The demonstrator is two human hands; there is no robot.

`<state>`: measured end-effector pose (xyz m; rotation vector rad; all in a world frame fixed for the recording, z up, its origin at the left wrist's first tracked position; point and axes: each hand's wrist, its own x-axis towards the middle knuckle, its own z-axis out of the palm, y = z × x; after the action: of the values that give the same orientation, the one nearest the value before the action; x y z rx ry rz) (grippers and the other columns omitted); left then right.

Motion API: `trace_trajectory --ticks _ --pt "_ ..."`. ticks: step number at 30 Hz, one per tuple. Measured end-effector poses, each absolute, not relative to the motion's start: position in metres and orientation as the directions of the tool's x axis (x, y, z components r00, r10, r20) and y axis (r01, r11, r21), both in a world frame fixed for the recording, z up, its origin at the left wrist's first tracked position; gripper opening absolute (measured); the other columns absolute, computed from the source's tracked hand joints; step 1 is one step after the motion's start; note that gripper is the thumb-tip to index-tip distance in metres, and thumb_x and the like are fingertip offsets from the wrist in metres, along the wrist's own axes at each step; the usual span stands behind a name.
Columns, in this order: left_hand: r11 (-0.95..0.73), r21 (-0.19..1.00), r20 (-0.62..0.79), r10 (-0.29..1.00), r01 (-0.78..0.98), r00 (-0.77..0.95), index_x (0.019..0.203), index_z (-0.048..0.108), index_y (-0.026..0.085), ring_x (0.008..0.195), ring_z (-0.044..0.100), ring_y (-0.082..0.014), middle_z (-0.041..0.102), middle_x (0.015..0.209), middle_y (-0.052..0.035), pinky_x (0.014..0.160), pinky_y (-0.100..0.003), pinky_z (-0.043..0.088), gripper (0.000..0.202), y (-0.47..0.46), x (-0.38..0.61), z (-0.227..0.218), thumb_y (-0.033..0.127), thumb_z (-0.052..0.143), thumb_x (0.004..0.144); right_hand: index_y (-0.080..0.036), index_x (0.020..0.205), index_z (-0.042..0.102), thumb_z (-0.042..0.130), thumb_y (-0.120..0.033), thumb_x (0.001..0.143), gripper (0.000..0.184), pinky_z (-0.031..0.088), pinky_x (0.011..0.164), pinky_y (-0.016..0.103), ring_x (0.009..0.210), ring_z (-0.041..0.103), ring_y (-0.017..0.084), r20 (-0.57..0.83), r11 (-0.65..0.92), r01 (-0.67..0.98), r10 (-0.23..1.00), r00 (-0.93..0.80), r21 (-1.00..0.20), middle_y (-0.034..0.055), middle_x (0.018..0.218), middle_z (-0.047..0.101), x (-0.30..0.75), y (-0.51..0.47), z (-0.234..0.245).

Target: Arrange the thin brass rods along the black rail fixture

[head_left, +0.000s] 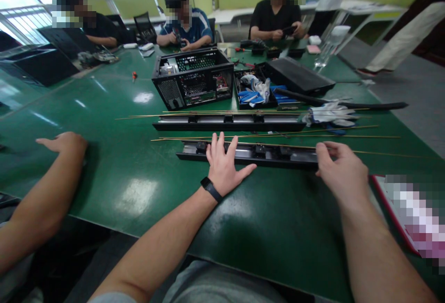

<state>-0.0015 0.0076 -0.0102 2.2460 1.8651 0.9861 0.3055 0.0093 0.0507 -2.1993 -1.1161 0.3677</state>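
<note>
A long black rail (267, 154) lies across the green table (139, 187) in front of me. My left hand (222, 166), with a black band on the wrist, rests flat on the rail's left part, fingers spread. My right hand (342, 171) is curled round the rail's right end, thumb and fingers pinching it. A second black rail (229, 123) lies parallel just beyond. Thin brass rods (295, 135) run lengthwise between and beside the two rails.
A black open computer case (193, 78) stands behind the rails, beside a black tray with blue-white gloves (255, 92) and a flat black panel (299, 77). White gloves (330, 114) lie at the right. A co-worker's hand (64, 143) rests at my left; three people sit opposite.
</note>
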Motion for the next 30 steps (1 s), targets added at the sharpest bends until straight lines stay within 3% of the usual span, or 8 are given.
trace_trajectory --ticks 5,9,12,16,20,25,30 --pt "-0.277 0.418 0.441 0.895 0.865 0.074 0.179 0.064 0.023 0.187 0.033 -0.0564 0.048 0.194 -0.0307 0.145 -0.085 0.033 0.104 0.008 -0.001 -0.012 0.066 0.104 0.093 -0.019 0.134 0.088 0.063 -0.058 0.111 0.053 0.059 0.112 0.052 0.086 0.08 0.036 0.059 -0.485 0.663 0.781 0.622 -0.571 0.0124 0.091 0.083 0.308 0.012 0.05" --pt "-0.272 0.4 0.442 0.894 0.875 0.076 0.181 0.062 0.025 0.188 0.032 -0.056 0.049 0.194 -0.0287 0.145 -0.085 0.034 0.105 0.008 -0.001 -0.015 0.068 0.102 0.093 -0.02 0.141 0.086 0.066 -0.056 0.107 0.053 0.062 0.102 0.05 0.073 0.076 0.031 0.08 -0.479 0.611 0.743 0.665 -0.63 0.0106 0.098 0.085 0.312 0.013 0.048" --pt "-0.265 0.387 0.439 0.895 0.883 0.076 0.181 0.062 0.026 0.188 0.032 -0.0557 0.049 0.194 -0.0277 0.145 -0.084 0.035 0.104 0.008 -0.001 -0.016 0.069 0.101 0.094 -0.024 0.137 0.087 0.069 -0.057 0.105 0.05 0.063 0.094 0.047 0.07 0.074 0.029 0.065 -0.439 0.6 0.77 0.635 -0.669 0.0067 0.09 0.081 0.309 0.013 0.047" --pt "-0.267 0.382 0.443 0.893 0.885 0.078 0.18 0.063 0.024 0.188 0.033 -0.0557 0.048 0.194 -0.0297 0.145 -0.083 0.035 0.104 0.008 -0.001 -0.015 0.067 0.102 0.094 -0.023 0.123 0.088 0.068 -0.058 0.105 0.044 0.062 0.105 0.052 0.078 0.077 0.034 0.065 -0.462 0.629 0.772 0.632 -0.626 0.006 0.077 0.076 0.313 0.015 0.044" --pt "-0.268 0.38 0.448 0.891 0.885 0.077 0.18 0.062 0.024 0.187 0.034 -0.0559 0.049 0.193 -0.0297 0.145 -0.084 0.035 0.104 0.008 -0.001 -0.014 0.066 0.103 0.094 -0.022 0.127 0.086 0.066 -0.057 0.106 0.046 0.061 0.114 0.057 0.075 0.075 0.033 0.098 -0.492 0.627 0.735 0.671 -0.604 0.0078 0.086 0.08 0.319 0.015 0.043" --pt "-0.274 0.38 0.454 0.888 0.883 0.08 0.179 0.064 0.022 0.187 0.034 -0.0569 0.049 0.193 -0.0308 0.144 -0.084 0.036 0.102 0.007 -0.001 -0.014 0.065 0.103 0.094 -0.024 0.126 0.087 0.07 -0.056 0.103 0.043 0.064 0.102 0.051 0.063 0.071 0.027 0.068 -0.456 0.604 0.759 0.647 -0.654 0.0072 0.097 0.084 0.314 0.013 0.045" --pt "-0.27 0.373 0.446 0.891 0.888 0.083 0.18 0.062 0.026 0.188 0.032 -0.0565 0.049 0.193 -0.0286 0.144 -0.085 0.035 0.101 0.007 -0.001 -0.015 0.065 0.101 0.095 -0.023 0.121 0.087 0.067 -0.057 0.105 0.043 0.061 0.111 0.057 0.081 0.077 0.037 0.1 -0.486 0.631 0.739 0.666 -0.605 0.0048 0.07 0.071 0.321 0.016 0.043"
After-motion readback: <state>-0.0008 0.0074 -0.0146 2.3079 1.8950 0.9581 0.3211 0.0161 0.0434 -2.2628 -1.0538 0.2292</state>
